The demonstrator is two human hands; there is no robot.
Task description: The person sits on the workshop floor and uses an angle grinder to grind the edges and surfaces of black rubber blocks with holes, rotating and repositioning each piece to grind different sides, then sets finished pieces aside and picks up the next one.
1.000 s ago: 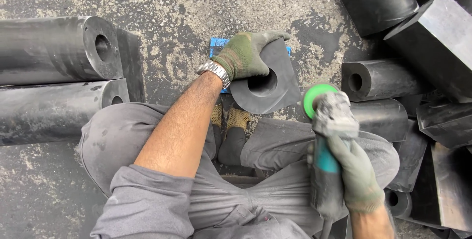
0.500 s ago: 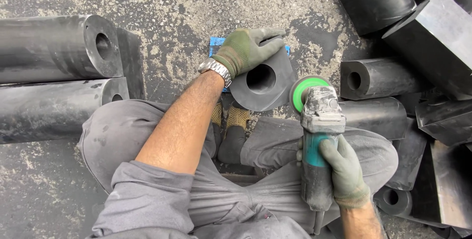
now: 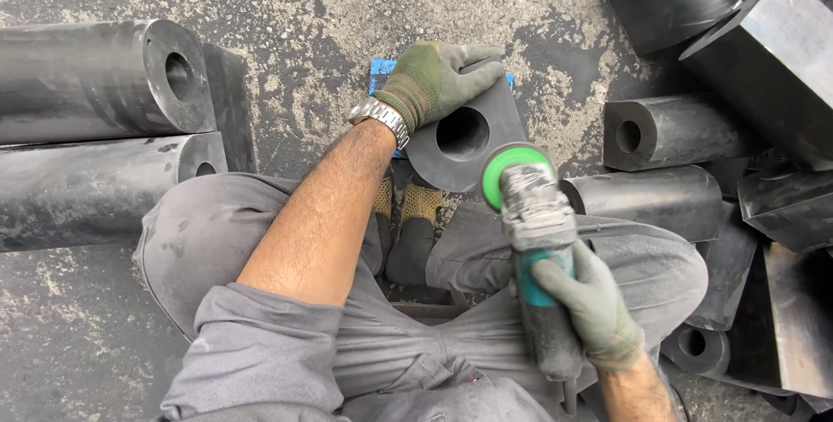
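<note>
My left hand [image 3: 438, 79], in a green knit glove, is pressed flat with fingers spread over the far edge of the black rubber block [image 3: 468, 131], pinning it to the ground just beyond my feet. My right hand [image 3: 590, 305] is wrapped tight around the body of the angle grinder [image 3: 538, 240], and its green disc [image 3: 516, 170] sits at the near right rim of the block, touching it or just shy of it; I cannot tell which. As I judge it, the grinding on this piece is barely begun: the face around the round bore looks smooth and dull, with no fresh scuffs that I can make out, and the edges appear untouched. The block is dense matte rubber, rounded on one side, with a clean hole through its middle, and it lies on a blue pad [image 3: 382, 71] that peeks out on the far side. To the left lie two long rubber cylinders [image 3: 87, 127] with hollow cores; to the right a heap of similar pieces [image 3: 668, 131], some rounded, some square-sided, all dusty black. The concrete floor [image 3: 304, 14] is rough, stained and speckled.
</note>
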